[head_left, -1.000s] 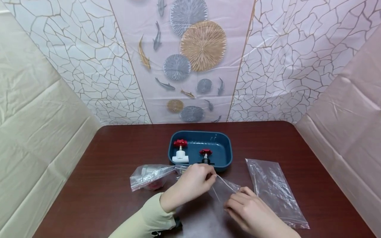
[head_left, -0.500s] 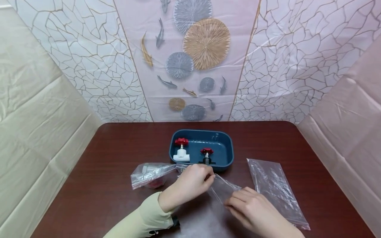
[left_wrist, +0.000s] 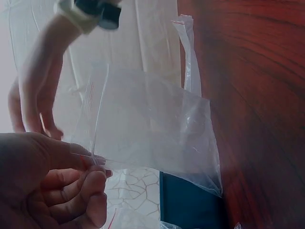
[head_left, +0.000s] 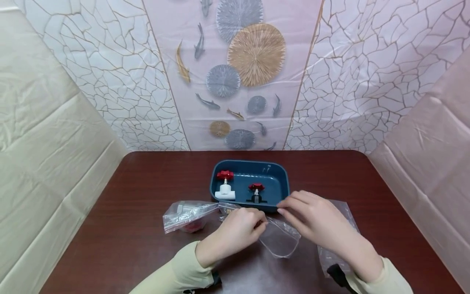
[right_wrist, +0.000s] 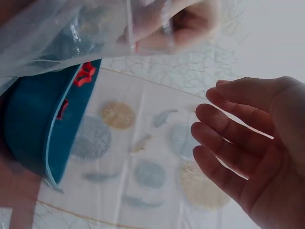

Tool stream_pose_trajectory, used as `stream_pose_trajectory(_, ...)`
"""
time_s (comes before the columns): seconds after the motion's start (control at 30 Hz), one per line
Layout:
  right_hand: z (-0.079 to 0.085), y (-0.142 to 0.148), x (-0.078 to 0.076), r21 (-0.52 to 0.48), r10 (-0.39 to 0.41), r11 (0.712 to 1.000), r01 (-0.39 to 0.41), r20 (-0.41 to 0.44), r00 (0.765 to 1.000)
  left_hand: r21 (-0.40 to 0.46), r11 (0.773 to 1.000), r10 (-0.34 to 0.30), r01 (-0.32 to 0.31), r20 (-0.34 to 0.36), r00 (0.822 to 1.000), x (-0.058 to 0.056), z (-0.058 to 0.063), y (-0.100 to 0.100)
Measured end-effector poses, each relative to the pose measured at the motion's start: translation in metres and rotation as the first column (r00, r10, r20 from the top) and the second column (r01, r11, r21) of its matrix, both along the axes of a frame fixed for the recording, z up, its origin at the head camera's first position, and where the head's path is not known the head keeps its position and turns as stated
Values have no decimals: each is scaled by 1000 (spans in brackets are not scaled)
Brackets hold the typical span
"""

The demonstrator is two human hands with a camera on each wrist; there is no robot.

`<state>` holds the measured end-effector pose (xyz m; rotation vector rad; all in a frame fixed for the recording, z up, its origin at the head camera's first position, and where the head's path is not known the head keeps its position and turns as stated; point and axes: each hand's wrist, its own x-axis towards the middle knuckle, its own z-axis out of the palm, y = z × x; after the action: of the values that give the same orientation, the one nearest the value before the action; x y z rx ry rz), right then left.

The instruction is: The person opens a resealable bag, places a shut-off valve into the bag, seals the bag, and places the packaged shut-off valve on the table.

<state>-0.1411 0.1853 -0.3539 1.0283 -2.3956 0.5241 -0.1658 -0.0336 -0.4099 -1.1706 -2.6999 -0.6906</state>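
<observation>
My left hand pinches the rim of a clear zip bag between thumb and fingers. In the head view the bag's open mouth shows as a loop, and its body hangs down in front. My right hand is off the bag, just beyond it near the tray's front right corner; in the right wrist view its fingers are relaxed and hold nothing. Inside the blue tray stand a white valve and a black valve, both with red handwheels.
Left of the tray's front lies a zip bag with a white and red item inside. Another bag, partly hidden by my left hand, holds something brass-coloured. A flat clear bag lies right, under my right forearm. Fabric walls enclose the table.
My right hand has let go of the bag's mouth and moved up and away towards the tray. The mouth has widened into a loop. My left hand stays in place, pinching the rim.
</observation>
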Motion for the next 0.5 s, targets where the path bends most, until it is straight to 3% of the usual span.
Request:
stream_pose_trajectory(0.17,-10,-17,-34,100,-55,994,36,194,980,-9,1000,-15,14,-3,1000,3,-1,-1)
stream_pose_trajectory(0.3,-26,-33,-63,195,-116,979,55,316,942,-15,1000,-24,24,-27,999,5,-3,-1)
stream_pose_trajectory(0.5,-56,-51,-101,294,-184,954,55,431,883,-9,999,-50,49,-88,995,6,-6,0)
